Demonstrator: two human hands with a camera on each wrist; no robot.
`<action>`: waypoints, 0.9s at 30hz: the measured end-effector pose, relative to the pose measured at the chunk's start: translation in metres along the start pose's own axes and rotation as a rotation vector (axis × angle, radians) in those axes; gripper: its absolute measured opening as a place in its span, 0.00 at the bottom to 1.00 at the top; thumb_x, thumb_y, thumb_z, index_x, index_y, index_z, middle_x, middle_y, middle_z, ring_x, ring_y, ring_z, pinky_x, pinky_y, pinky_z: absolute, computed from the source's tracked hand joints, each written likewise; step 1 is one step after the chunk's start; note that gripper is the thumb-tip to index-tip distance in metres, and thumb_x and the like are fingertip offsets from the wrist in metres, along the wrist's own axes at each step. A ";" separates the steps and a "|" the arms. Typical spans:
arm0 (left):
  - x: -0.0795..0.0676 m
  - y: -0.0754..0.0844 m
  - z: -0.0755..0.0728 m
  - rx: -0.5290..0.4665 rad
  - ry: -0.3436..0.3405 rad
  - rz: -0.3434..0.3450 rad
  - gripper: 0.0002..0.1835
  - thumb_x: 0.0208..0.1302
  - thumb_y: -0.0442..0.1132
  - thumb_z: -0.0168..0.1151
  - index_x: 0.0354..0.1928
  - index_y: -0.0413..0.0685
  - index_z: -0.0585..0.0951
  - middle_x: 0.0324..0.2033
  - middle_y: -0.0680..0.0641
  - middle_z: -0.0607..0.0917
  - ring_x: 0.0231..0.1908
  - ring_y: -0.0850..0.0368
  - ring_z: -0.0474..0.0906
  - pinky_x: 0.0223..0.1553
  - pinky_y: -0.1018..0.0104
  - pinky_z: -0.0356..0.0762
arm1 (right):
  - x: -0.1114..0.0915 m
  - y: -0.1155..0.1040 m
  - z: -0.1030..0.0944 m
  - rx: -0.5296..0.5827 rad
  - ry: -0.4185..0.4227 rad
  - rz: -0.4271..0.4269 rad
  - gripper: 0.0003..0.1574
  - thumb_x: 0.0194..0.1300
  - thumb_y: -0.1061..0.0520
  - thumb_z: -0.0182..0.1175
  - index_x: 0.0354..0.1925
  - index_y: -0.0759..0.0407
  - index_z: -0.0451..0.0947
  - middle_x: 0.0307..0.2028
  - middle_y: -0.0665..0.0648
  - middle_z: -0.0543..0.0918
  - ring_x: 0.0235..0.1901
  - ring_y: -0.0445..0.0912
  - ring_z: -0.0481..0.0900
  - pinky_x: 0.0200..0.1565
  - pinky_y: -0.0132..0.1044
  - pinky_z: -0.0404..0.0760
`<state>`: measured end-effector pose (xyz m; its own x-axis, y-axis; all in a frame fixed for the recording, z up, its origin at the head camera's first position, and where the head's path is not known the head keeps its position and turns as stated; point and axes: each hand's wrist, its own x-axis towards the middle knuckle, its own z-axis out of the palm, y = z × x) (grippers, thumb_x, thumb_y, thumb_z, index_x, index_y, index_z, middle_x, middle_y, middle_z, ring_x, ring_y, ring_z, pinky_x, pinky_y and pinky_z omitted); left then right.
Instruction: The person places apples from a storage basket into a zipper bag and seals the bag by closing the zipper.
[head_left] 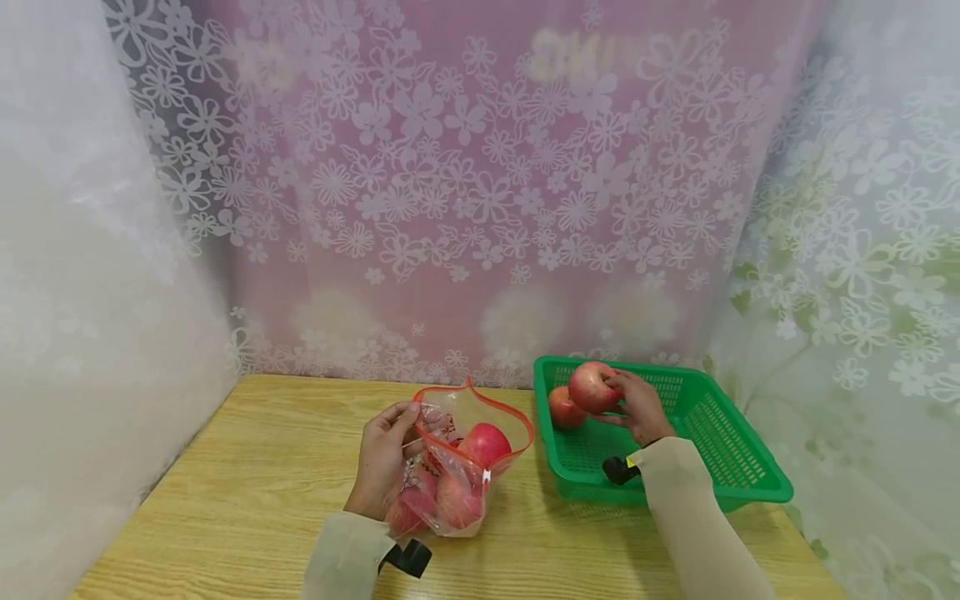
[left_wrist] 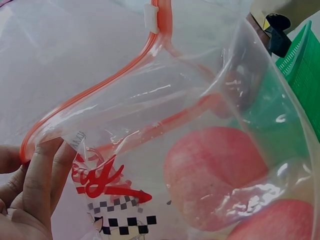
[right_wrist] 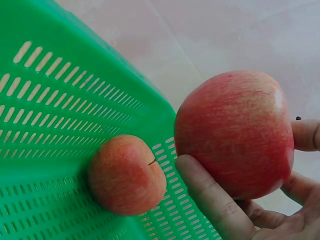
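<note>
My left hand (head_left: 384, 457) pinches the red zip rim of a clear plastic zip bag (left_wrist: 135, 115), whose mouth gapes open. Several red apples (head_left: 459, 500) lie in the bag on the table, and one apple (left_wrist: 215, 175) shows through its printed side in the left wrist view. Over the left end of a green basket (head_left: 750, 433), my right hand (head_left: 639, 407) grips an apple (right_wrist: 235, 135) between thumb and fingers. Another apple (right_wrist: 127, 175), its stem showing, rests in the basket's corner below the held one.
The wooden table (head_left: 247, 483) carries both the bag and the basket, the basket standing right of the bag. A flowered curtain (head_left: 480, 192) hangs behind the table, with pale flowered sheets at both sides. Black straps (head_left: 408, 557) circle the wrists.
</note>
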<state>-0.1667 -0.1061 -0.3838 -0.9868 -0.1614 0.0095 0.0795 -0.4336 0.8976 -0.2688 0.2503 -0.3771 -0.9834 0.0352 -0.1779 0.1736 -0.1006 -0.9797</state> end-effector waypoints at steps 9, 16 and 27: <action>0.001 -0.001 0.001 -0.007 -0.001 0.012 0.09 0.72 0.38 0.54 0.41 0.37 0.78 0.29 0.50 0.83 0.28 0.61 0.84 0.30 0.71 0.83 | -0.012 -0.005 0.004 -0.033 -0.054 -0.023 0.35 0.74 0.57 0.44 0.74 0.61 0.48 0.73 0.67 0.46 0.64 0.66 0.61 0.50 0.54 0.80; 0.001 0.000 0.003 0.003 0.002 0.008 0.09 0.72 0.38 0.55 0.41 0.38 0.78 0.29 0.50 0.82 0.28 0.62 0.83 0.30 0.71 0.83 | -0.024 -0.017 0.009 -0.052 -0.112 -0.062 0.35 0.74 0.57 0.43 0.74 0.61 0.47 0.71 0.67 0.48 0.62 0.62 0.64 0.50 0.55 0.80; 0.001 0.000 0.003 -0.010 -0.019 0.019 0.08 0.72 0.37 0.54 0.40 0.38 0.78 0.29 0.50 0.83 0.28 0.62 0.84 0.31 0.71 0.83 | -0.041 -0.027 0.020 -0.079 -0.248 -0.126 0.36 0.74 0.55 0.48 0.73 0.66 0.48 0.71 0.68 0.48 0.45 0.48 0.79 0.53 0.60 0.76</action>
<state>-0.1681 -0.1038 -0.3828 -0.9876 -0.1530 0.0351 0.0997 -0.4391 0.8929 -0.2340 0.2315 -0.3414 -0.9785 -0.2032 -0.0360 0.0436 -0.0331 -0.9985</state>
